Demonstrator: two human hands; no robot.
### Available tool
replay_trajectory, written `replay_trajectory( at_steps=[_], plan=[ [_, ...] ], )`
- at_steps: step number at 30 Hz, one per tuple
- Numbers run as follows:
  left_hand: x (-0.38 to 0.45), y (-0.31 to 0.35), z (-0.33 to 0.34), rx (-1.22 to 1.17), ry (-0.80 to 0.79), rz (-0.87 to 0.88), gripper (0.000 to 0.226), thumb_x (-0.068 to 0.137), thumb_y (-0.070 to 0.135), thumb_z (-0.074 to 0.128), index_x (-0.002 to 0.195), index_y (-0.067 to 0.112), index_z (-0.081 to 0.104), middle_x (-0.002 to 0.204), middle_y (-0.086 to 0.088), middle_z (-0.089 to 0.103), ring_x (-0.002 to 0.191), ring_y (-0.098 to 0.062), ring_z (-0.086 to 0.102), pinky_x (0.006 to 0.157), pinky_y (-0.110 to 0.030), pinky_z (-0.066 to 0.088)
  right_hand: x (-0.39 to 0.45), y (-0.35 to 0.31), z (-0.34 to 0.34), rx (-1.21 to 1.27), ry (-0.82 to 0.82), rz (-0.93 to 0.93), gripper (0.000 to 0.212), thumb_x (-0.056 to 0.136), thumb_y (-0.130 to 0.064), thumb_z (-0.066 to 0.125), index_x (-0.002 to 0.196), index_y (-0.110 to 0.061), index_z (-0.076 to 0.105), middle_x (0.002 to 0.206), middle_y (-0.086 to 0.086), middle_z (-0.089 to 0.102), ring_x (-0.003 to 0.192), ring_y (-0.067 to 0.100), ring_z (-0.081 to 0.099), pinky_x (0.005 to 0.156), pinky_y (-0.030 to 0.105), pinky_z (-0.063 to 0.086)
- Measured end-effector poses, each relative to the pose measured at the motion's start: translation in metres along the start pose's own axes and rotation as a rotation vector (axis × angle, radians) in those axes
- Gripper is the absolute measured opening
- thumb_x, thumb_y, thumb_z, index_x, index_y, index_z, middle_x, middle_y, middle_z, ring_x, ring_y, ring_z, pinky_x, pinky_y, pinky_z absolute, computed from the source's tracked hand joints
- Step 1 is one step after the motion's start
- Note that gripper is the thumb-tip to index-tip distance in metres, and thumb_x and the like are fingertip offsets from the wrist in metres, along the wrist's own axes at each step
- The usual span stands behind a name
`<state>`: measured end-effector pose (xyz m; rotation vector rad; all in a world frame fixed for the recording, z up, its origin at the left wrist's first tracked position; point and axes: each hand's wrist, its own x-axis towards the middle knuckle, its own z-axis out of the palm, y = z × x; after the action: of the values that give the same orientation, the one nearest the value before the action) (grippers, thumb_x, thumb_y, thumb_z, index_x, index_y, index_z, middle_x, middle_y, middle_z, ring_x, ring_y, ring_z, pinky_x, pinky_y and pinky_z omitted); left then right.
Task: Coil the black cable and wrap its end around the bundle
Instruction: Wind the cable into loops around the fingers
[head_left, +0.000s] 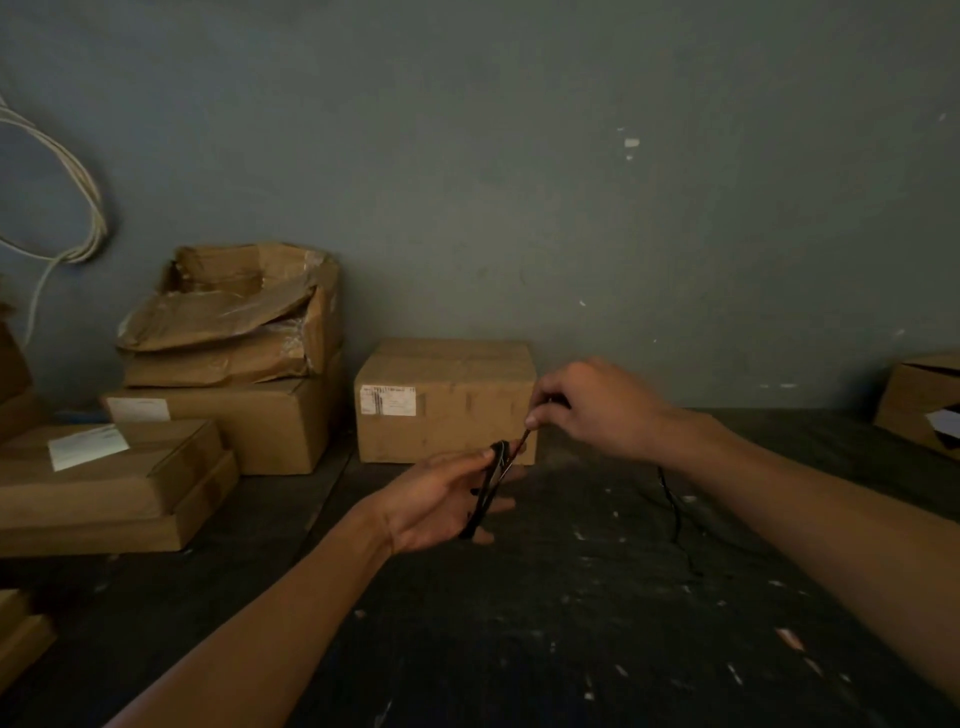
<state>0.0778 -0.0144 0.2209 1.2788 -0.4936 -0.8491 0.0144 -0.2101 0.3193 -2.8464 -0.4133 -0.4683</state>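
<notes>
1. Now my left hand (441, 499) holds a few loops of the black cable (488, 488) round its fingers, thumb on top.
2. My right hand (587, 410) pinches the cable just past the loops.
3. A loose bit trails onto the tabletop (519, 623), so I think more coiling is left, then the end wrap.

Black cable (488, 493): thin, looped over left hand (436, 501) fingers; strand to right hand (592, 405) pinch; tail beneath right wrist.

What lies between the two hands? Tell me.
Head view: a short taut stretch of black cable runs from the coil on the left hand to the pinching right hand.
</notes>
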Motion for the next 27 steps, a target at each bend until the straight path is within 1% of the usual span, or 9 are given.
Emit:
replay_trajectory(
  at_steps=[4,7,11,15,17,19,21,23,27],
  plan=[
    [0.0,-0.002,0.006,0.084,-0.131,-0.062,0.043,0.087,0.038,0.057,0.129,0.031,0.062,0.143,-0.002,0.053,0.137,-0.032,0.04,0.111,-0.069,0.018,0.004,0.011,0.001,-0.092,0.055,-0.04,0.024,0.082,-0.047,0.068,0.09,-0.024,0.07,0.088,-0.001,0.07,0.081,0.018,0.063,0.072,0.035,0.052],
    [-0.004,0.0,0.01,0.094,-0.177,-0.083,0.045,0.087,0.038,0.056,0.131,0.031,0.06,0.144,-0.003,0.053,0.136,-0.031,0.043,0.11,-0.069,0.021,0.002,0.02,0.005,-0.048,0.051,-0.081,0.021,0.084,-0.044,0.067,0.091,-0.024,0.071,0.088,-0.001,0.069,0.081,0.019,0.062,0.072,0.038,0.052],
    [-0.009,0.004,0.017,0.084,-0.262,-0.065,0.048,0.089,0.038,0.053,0.137,0.029,0.054,0.146,-0.004,0.051,0.134,-0.031,0.046,0.108,-0.064,0.03,-0.002,0.036,0.013,0.146,0.024,-0.093,0.016,0.09,-0.028,0.063,0.097,-0.018,0.073,0.094,0.0,0.072,0.087,0.018,0.065,0.078,0.037,0.051],
    [-0.01,0.01,0.025,-0.008,-0.332,-0.03,0.05,0.092,0.034,0.05,0.141,0.025,0.05,0.149,-0.01,0.046,0.137,-0.037,0.042,0.109,-0.07,0.021,-0.005,0.049,0.034,0.437,0.036,-0.01,0.011,0.092,-0.019,0.061,0.094,-0.017,0.072,0.092,0.001,0.072,0.083,0.004,0.064,0.075,0.019,0.047],
    [-0.01,0.013,0.029,-0.038,-0.393,0.009,0.053,0.092,0.036,0.052,0.144,0.024,0.045,0.152,-0.01,0.042,0.139,-0.038,0.037,0.109,-0.071,0.02,-0.009,0.056,0.051,0.58,0.038,0.036,0.013,0.094,-0.022,0.058,0.092,-0.019,0.07,0.093,0.002,0.071,0.086,0.003,0.065,0.078,0.02,0.049],
    [-0.01,0.018,0.032,-0.064,-0.438,0.073,0.053,0.092,0.038,0.053,0.143,0.027,0.046,0.151,-0.009,0.043,0.139,-0.038,0.036,0.108,-0.069,0.024,-0.016,0.059,0.071,0.686,0.016,0.042,0.028,0.095,-0.03,0.052,0.099,-0.009,0.07,0.1,0.009,0.072,0.093,0.011,0.067,0.082,0.027,0.052],
    [-0.009,0.026,0.034,-0.109,-0.456,0.133,0.051,0.093,0.037,0.05,0.143,0.028,0.046,0.151,-0.009,0.044,0.139,-0.04,0.036,0.106,-0.068,0.026,-0.027,0.055,0.095,0.711,-0.021,0.066,0.028,0.098,-0.022,0.048,0.103,-0.001,0.066,0.092,0.005,0.069,0.08,0.002,0.066,0.071,0.023,0.051],
    [-0.007,0.034,0.036,-0.154,-0.448,0.17,0.051,0.092,0.035,0.052,0.142,0.027,0.047,0.149,-0.011,0.045,0.136,-0.041,0.039,0.103,-0.067,0.03,-0.039,0.04,0.119,0.751,-0.058,0.157,0.025,0.101,-0.02,0.043,0.098,-0.009,0.065,0.073,-0.001,0.059,0.061,0.004,0.055,0.059,0.023,0.043],
    [-0.003,0.043,0.034,-0.187,-0.341,0.223,0.048,0.09,0.035,0.047,0.137,0.028,0.052,0.148,-0.012,0.046,0.134,-0.041,0.042,0.101,-0.068,0.033,-0.058,0.003,0.141,0.871,-0.178,0.227,0.029,0.102,-0.033,0.038,0.101,-0.021,0.065,0.062,-0.005,0.05,0.055,0.006,0.048,0.056,0.022,0.043]
  ],
)
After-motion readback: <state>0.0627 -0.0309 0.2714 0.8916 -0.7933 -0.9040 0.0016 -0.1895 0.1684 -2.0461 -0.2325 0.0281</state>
